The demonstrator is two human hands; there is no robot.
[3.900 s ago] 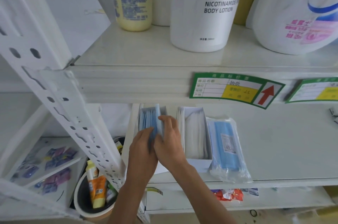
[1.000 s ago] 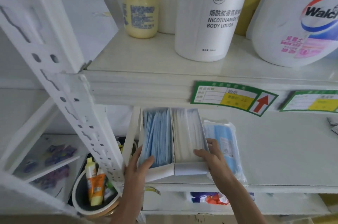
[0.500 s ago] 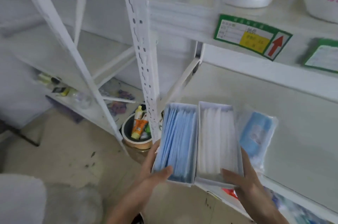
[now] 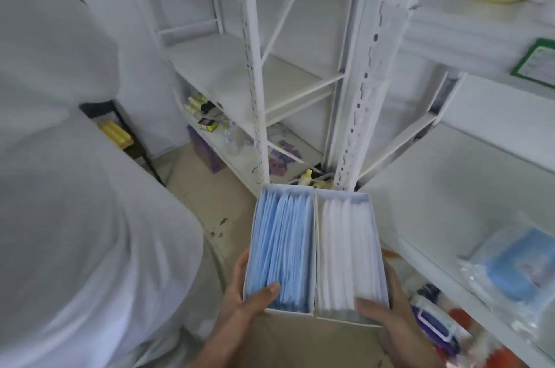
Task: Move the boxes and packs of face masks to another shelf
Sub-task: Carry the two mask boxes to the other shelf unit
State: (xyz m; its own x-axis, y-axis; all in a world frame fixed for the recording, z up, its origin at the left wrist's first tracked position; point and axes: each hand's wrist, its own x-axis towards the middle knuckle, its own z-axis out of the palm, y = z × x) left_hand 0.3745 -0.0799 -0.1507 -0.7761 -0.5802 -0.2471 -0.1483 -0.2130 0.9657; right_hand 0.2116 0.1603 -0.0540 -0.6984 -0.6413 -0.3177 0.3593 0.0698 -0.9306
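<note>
Out in front of the shelving, above the floor [image 4: 192, 187], two open boxes sit side by side and touching: the box of blue masks [image 4: 280, 250] on the left, the box of white masks [image 4: 348, 250] on the right. The left hand [image 4: 249, 297] has its grip closed on the blue box's near corner, thumb over the masks. The right hand [image 4: 387, 316] grips the white box likewise. A wrapped pack of blue masks [image 4: 516, 268] lies on the right-hand shelf [image 4: 450, 187], well apart.
</note>
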